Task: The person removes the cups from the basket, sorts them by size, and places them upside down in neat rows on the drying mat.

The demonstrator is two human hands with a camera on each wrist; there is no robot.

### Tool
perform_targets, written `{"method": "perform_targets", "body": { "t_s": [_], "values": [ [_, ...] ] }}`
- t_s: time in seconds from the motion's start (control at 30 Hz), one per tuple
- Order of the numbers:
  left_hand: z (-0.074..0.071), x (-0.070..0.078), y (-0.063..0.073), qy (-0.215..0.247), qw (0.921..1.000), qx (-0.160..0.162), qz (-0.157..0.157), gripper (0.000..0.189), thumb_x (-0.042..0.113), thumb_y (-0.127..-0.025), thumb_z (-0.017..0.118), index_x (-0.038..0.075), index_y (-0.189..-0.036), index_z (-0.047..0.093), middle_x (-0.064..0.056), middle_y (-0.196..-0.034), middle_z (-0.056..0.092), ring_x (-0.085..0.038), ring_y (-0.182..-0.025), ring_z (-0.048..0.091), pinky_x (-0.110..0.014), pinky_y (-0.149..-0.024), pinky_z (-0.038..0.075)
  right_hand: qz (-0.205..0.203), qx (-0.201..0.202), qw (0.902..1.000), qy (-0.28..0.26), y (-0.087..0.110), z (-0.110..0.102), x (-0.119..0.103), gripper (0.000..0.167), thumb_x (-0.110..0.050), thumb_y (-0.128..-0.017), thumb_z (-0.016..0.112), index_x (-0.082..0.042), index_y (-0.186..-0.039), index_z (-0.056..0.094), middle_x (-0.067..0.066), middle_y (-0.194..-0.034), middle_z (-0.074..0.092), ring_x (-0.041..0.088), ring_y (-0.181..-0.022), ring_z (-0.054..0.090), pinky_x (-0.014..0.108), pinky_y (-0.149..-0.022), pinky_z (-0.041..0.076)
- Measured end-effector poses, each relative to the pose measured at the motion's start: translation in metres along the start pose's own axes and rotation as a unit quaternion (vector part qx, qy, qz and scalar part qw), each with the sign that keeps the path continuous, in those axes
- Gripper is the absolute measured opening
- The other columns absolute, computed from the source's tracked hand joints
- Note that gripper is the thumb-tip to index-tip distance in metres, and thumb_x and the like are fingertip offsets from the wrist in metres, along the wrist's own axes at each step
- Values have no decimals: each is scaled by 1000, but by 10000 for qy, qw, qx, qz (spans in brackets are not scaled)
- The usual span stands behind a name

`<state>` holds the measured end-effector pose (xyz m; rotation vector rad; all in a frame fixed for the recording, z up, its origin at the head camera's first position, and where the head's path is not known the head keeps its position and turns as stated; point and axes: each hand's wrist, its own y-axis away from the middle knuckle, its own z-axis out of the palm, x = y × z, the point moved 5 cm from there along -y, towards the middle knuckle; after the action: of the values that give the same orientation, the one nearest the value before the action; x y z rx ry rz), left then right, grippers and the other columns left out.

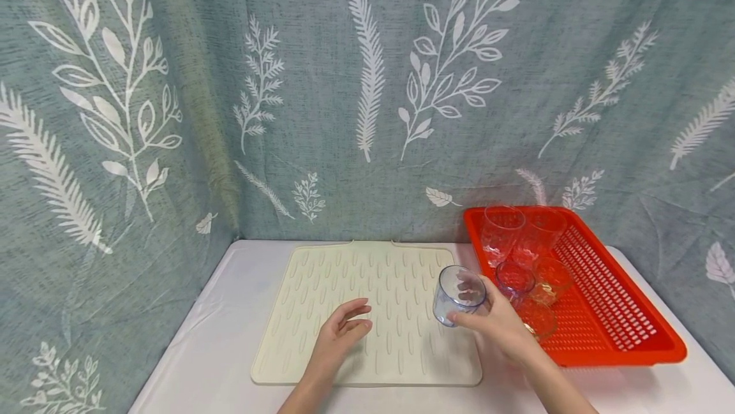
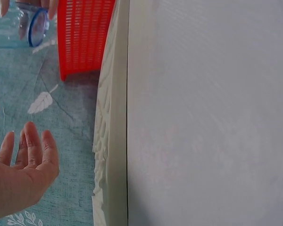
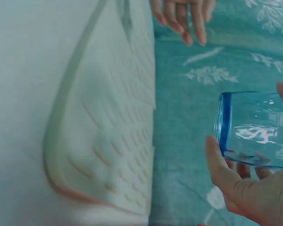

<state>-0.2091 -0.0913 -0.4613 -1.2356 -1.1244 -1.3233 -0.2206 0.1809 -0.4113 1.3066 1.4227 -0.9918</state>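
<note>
My right hand (image 1: 495, 319) grips a clear bluish drinking glass (image 1: 450, 304) by its side, above the right part of a cream drying mat (image 1: 396, 363). In the right wrist view, fingers curl round the glass (image 3: 254, 127), and its thick blue end points left. My left hand (image 1: 340, 332) hovers over the mat's lower middle with nothing in it; its fingers are loosely bent. The left wrist view shows that left hand (image 2: 26, 176) with relaxed fingers, apart from the mat.
A red plastic basket (image 1: 626, 356) stands right of the mat. Inside are two tall clear glasses (image 1: 501, 235), a short purplish-blue glass (image 1: 515, 281) and short yellowish glasses (image 1: 552, 277). A leaf-patterned curtain (image 1: 321, 82) hangs behind the white table (image 1: 207, 337).
</note>
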Motion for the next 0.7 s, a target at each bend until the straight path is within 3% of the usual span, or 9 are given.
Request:
{"method": "perform_targets", "body": {
  "t_s": [0.1, 0.2, 0.4, 0.57, 0.7],
  "values": [
    [2, 0, -1, 10, 10000, -34, -34, 49, 17, -93, 65, 2, -137, 50, -15, -132, 54, -18, -108, 56, -30, -95, 43, -172, 41, 9994, 284, -3, 10, 6, 71, -16, -76, 82, -12, -137, 48, 11, -126, 56, 25, -121, 51, 38, -106, 36],
    [4, 0, -1, 28, 10000, -78, -49, 49, 18, -93, 64, 2, -137, 50, -15, -132, 54, -17, -107, 56, -28, -94, 43, -269, 42, 9988, 418, -6, 19, 11, 68, -18, -74, 83, -13, -134, 51, 10, -121, 59, 25, -117, 52, 48, -104, 34],
    [8, -1, 0, 48, 9998, -134, -116, 49, 18, -94, 64, 1, -137, 49, -17, -133, 53, -16, -107, 57, -24, -94, 43, -158, 39, 9994, 316, -9, 36, 21, 69, -15, -70, 85, -13, -132, 55, 9, -117, 60, 26, -113, 53, 50, -97, 38],
    [11, -3, 1, -85, 9996, -190, -165, 49, 23, -95, 63, 6, -138, 50, -14, -135, 53, -15, -109, 56, -31, -98, 43, -20, 53, 9984, 555, -8, 47, 26, 70, -17, -67, 88, -14, -130, 57, 7, -114, 61, 26, -111, 53, 49, -92, 41],
    [13, -2, 2, -44, 9997, -239, -103, 49, 22, -95, 63, 5, -138, 49, -15, -135, 52, -16, -108, 56, -30, -96, 44, -81, 14, 9968, 800, -9, 55, 28, 70, -21, -65, 89, -16, -128, 59, 7, -114, 62, 27, -111, 54, 48, -91, 43]
  ]
}}
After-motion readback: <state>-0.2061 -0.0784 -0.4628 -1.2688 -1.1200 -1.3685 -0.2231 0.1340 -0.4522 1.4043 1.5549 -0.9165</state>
